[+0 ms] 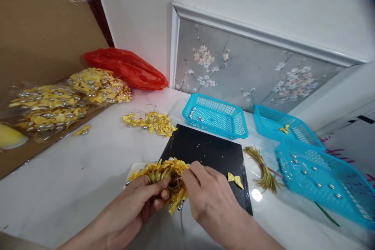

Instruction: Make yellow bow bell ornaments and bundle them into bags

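Note:
My left hand [140,199] is closed around a bunch of yellow ribbon bows with silver beads [164,172], held just above the white table near its front edge. My right hand [205,191] pinches into the right side of the same bunch with thumb and fingers. Both hands sit at the near left corner of a black mat [211,152]. A single yellow bow [235,179] lies on the mat just right of my right hand.
A loose bundle of gold wire ties [262,166] lies right of the mat. Three blue baskets [216,115] [281,127] [325,179] hold beads and a bow. Another bow pile [152,121], bagged bows [58,101] and a red plastic bag [129,68] lie at the left.

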